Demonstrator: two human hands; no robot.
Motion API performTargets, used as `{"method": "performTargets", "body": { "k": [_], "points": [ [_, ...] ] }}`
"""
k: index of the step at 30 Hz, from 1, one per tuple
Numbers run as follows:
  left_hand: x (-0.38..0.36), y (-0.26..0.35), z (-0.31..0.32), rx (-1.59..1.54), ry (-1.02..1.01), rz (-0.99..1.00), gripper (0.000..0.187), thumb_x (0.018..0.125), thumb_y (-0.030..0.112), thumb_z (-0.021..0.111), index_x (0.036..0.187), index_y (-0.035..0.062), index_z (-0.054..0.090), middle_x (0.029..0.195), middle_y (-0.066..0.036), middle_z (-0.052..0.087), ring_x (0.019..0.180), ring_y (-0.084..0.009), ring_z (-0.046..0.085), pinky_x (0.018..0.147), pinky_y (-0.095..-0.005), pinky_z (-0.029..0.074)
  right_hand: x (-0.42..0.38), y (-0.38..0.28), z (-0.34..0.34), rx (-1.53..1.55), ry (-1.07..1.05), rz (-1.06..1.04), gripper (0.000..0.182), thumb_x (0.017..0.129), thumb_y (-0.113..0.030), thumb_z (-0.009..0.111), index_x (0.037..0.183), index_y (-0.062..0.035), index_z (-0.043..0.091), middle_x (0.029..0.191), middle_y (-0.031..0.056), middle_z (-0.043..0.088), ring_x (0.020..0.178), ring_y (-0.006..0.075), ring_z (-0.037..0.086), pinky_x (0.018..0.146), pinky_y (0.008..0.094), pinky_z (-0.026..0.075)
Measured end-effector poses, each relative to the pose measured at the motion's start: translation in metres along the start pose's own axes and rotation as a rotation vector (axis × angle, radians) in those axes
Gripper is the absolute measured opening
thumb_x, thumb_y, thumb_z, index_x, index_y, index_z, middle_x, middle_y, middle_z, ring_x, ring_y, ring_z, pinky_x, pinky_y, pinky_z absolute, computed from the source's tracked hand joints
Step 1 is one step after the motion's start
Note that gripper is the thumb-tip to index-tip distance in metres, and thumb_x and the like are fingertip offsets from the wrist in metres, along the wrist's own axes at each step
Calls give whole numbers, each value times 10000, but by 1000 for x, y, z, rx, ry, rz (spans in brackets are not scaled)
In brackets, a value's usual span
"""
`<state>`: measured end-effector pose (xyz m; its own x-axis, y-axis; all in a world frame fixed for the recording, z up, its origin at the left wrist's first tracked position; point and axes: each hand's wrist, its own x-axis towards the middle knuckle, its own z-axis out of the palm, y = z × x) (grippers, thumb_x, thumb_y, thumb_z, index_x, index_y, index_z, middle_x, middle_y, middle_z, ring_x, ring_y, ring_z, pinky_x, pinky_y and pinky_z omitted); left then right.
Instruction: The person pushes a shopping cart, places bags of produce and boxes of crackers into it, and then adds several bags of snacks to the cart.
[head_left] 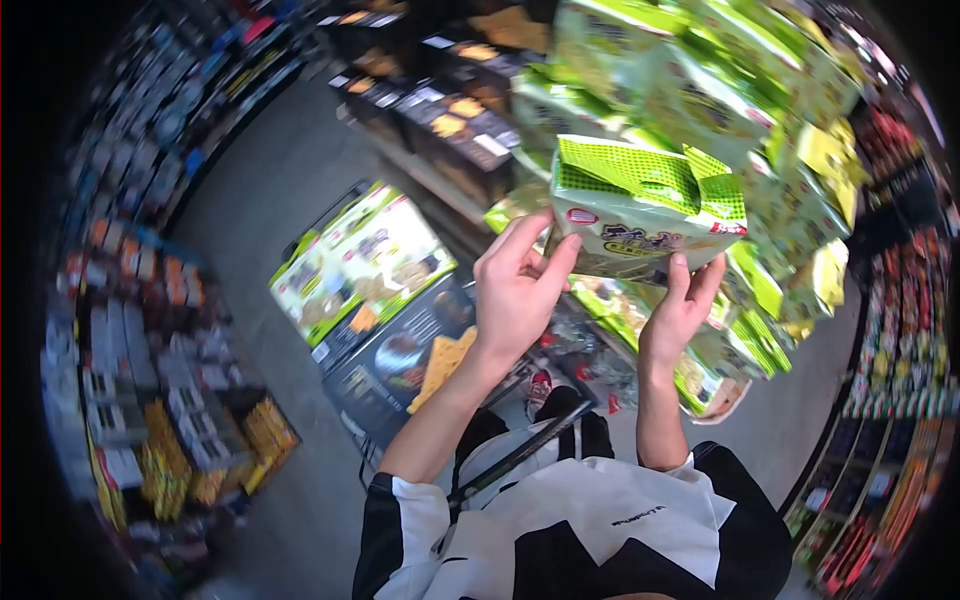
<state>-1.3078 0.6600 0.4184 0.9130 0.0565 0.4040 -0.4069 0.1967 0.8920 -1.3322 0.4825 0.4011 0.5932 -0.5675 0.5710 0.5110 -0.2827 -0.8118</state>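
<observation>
A green and pale snack bag point(625, 210) with a folded, checked green top is held up in front of me between both hands. My left hand point(520, 280) grips its left lower side, thumb on the printed front. At the lower right, my right hand point(682, 308) has its thumb on the front and its fingers curled around the edge. Right behind the bag rises a stack of similar green bags point(690, 95), partly hidden by it. What the bag contains cannot be seen.
To the left, a cart carries a large green-and-white package point(365, 262) and a dark box with a cracker picture point(395, 355). Dark boxes point(460, 120) stand beside the bag stack. Loaded shelves point(895, 330) line the right, with stacked goods point(190, 430) on the left.
</observation>
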Motion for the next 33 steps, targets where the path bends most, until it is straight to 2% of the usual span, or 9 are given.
{"method": "performTargets", "body": {
  "k": [5, 10, 13, 15, 17, 24, 28, 31, 33],
  "points": [
    [-24, 0, -113, 204, 239, 35, 283, 928, 23, 785, 1175, -77, 689, 967, -53, 661, 656, -64, 617, 612, -236, 514, -56, -16, 90, 87, -288, 148, 465, 1081, -128, 588, 1513, -14, 458, 1338, 102, 614, 1210, 164, 561, 1066, 330, 414],
    [-53, 2, -223, 648, 484, 194, 219, 946, 53, 781, 1095, -56, 662, 1042, -63, 661, 961, -107, 651, 858, -299, 549, -122, -20, 174, 132, -564, 189, 471, 1081, -140, 594, 1519, -27, 461, 1320, 90, 619, 1197, 153, 567, 1054, 322, 425],
    [-66, -11, -273, 454, 662, 233, 201, 948, 70, 764, 1097, -26, 669, 1119, -125, 681, 1124, -208, 631, 945, -351, 525, -162, -22, 221, 221, -704, 267, 427, 1080, -121, 587, 1487, -34, 491, 1306, 65, 628, 1192, 141, 568, 1064, 309, 418],
    [-79, -10, -296, 79, 683, 80, 291, 1038, 87, 662, 1274, -48, 559, 1285, -169, 644, 1242, -224, 611, 1080, -352, 482, -187, -10, 251, 233, -816, 233, 418, 1078, -129, 582, 1477, -35, 498, 1298, 62, 637, 1184, 133, 572, 1062, 307, 424],
    [-89, -14, -327, 98, 699, 46, 323, 1072, 103, 612, 1330, -58, 504, 1321, -188, 636, 1255, -209, 606, 1087, -343, 467, -208, -15, 275, 140, -942, 234, 507, 1063, -118, 597, 1533, 0, 446, 1418, 115, 557, 1250, 182, 573, 1055, 336, 473],
    [-114, -73, -393, 94, 802, -60, 338, 1082, 96, 580, 1371, -47, 480, 1316, -178, 656, 1222, -201, 626, 1056, -340, 478, -259, 19, 315, -76, -1181, 450, 639, 1066, -237, 586, 1612, 0, 352, 1502, 205, 484, 1346, 270, 536, 1150, 384, 409],
    [-127, -118, -396, 190, 785, -230, 496, 1046, 115, 597, 1494, -32, 443, 1341, -205, 669, 1220, -240, 653, 1041, -351, 490, -267, 54, 311, -122, -1211, 561, 680, 1049, -265, 604, 1607, 25, 346, 1542, 225, 464, 1381, 293, 517, 1162, 374, 398],
    [-128, -131, -392, 330, 761, -335, 610, 1017, 130, 607, 1572, -9, 394, 1359, -228, 670, 1232, -273, 664, 1042, -366, 495, -265, 59, 305, -233, -1326, 485, 682, 1051, -282, 609, 1628, -30, 347, 1600, 214, 459, 1465, 280, 446, 1194, 373, 356],
    [-130, -136, -391, 401, 731, -349, 658, 1002, 130, 609, 1601, 5, 365, 1363, -237, 672, 1240, -290, 667, 1046, -375, 497, -267, 59, 294, -321, -1393, 331, 667, 1030, -298, 625, 1587, -6, 404, 1609, 308, 399, 1520, 377, 380, 1216, 407, 343]
  ]
}}
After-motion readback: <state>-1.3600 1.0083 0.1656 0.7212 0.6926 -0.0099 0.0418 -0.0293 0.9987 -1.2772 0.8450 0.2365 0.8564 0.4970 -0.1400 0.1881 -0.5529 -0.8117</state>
